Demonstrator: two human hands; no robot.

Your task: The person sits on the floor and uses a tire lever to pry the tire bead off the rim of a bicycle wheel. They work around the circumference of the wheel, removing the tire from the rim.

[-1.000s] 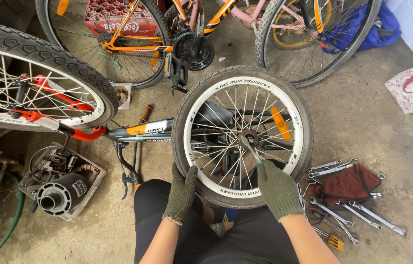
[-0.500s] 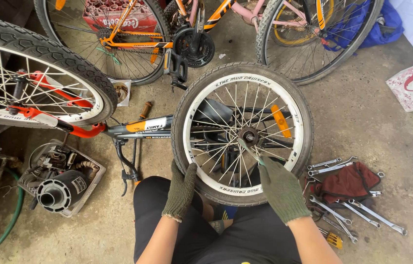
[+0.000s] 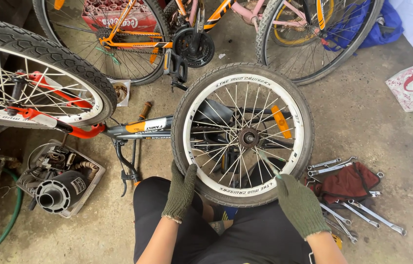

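The right hand (image 3: 302,205) in its green knit glove has slid back from the spokes toward the lap, pinching a thin silver tool. The left hand (image 3: 181,191) curls over the black-tyred, white-rimmed bicycle wheel (image 3: 243,134), lying just ahead. Silver spanners (image 3: 358,210) crowd the right; bare concrete floor (image 3: 363,117) lies beyond.

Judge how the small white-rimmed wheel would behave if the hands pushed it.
The wheel would likely spin rather than roll away, since its hub looks mounted in the grey bike frame. Its knobby tyre probably grips well under the left hand. The thin spokes may flex near the right hand.
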